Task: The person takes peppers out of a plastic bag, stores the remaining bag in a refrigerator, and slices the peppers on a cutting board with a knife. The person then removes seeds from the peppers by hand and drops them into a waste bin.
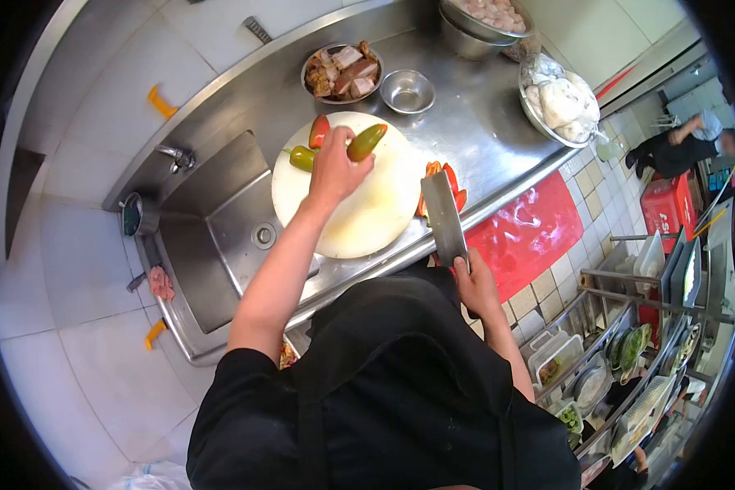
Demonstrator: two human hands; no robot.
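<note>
My left hand (339, 170) is over the round white cutting board (359, 220), its fingers closed on a green pepper (367, 141) that has a reddish tinge. Beside those fingers lie another green pepper (301, 158) and a red pepper (319, 131), partly covered by the hand. In my right hand (477, 286) is the handle of a cleaver (443, 214), its broad blade pointing away from me near the board's right edge. Cut red pepper pieces (458, 186) lie around the blade's far end, partly hidden by it.
A bowl of meat chunks (343, 75) and a small metal bowl (407, 91) stand behind the board. A bowl with white plastic bags (559, 106) is at right. The sink (229, 237) lies left. Shelving (629, 302) and another person (686, 143) are to the right.
</note>
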